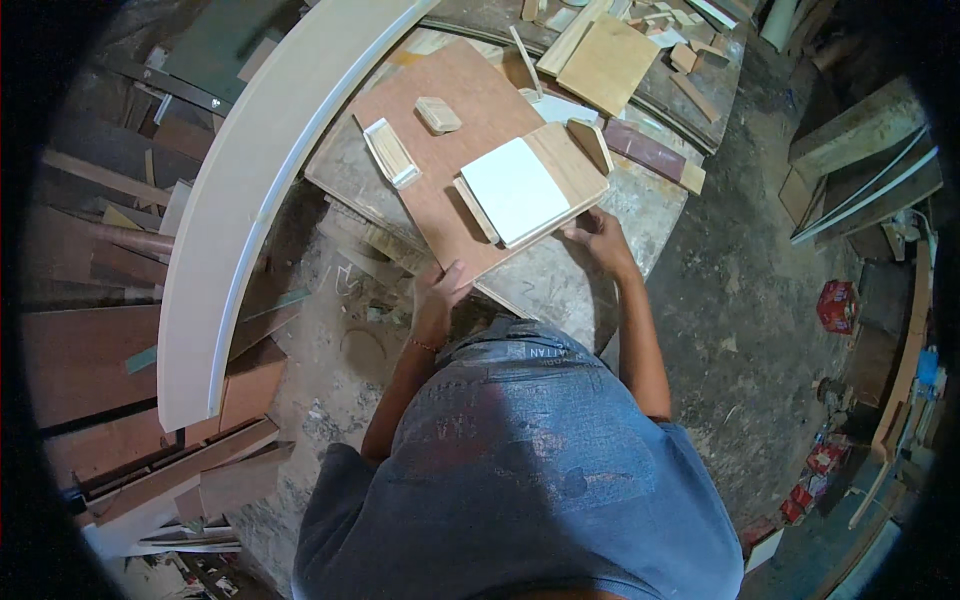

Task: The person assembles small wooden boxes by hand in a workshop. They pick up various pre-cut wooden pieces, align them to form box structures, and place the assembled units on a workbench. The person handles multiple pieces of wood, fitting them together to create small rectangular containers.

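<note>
A reddish-brown plywood board [408, 108] lies at a slant over the worktable. My left hand [445, 287] is closed on its near left corner, thumb on top. At the near right, my right hand [601, 242] has its fingers curled under the edge of a light wooden piece [570, 160] with an upright end block [591, 146]; the fingertips are partly hidden. Next to that piece sits a white square panel [515, 190] with a wooden strip [476, 210] along its left side. Farther left on the board are a small eight-sided wooden block [437, 115] and a white-edged wooden block [391, 153].
A long curved pale panel [262, 150] arcs past the table's left side. Wood offcuts [684, 58] and a yellowish board [608, 64] lie at the far end of the worktable [560, 290]. Boards are stacked at left; red boxes [837, 306] stand on the floor at right.
</note>
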The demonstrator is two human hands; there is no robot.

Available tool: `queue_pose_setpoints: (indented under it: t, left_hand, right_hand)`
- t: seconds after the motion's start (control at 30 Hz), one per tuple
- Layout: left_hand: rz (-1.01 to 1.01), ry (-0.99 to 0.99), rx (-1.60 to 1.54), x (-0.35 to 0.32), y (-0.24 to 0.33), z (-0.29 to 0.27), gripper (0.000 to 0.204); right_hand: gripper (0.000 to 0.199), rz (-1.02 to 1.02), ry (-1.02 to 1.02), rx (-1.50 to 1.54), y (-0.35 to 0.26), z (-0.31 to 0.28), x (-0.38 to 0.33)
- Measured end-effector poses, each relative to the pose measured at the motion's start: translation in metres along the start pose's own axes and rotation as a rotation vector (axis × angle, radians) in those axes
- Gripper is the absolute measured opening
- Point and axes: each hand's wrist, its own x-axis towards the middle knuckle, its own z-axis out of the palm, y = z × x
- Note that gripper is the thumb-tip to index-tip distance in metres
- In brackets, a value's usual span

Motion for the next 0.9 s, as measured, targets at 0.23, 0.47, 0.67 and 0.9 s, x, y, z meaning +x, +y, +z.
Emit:
queue_pose_setpoints:
  t: [0.23,0.47,0.67,0.9]
  left_hand:
    - [0.516,0.170,0.136,0.014,0.009,-0.019,0.035]
    - [0.334,-0.162,0.098,0.046,0.034,0.031,0.044]
    - [0.230,-0.319,-0.042,0.061,0.025,0.035,0.042]
    - [0.131,-0.242,-0.006,0.032,0.043,0.049,0.038]
  right_hand:
    - [0.039,0.056,0.315,0.067,-0.008,-0.048,0.015]
    - [0.042,-0.028,0.171,0.099,-0.047,-0.027,0.022]
    - [0.034,-0.078,0.145,0.086,-0.043,-0.019,0.028]
    - [0.025,-0.064,0.167,0.091,-0.050,-0.021,0.027]
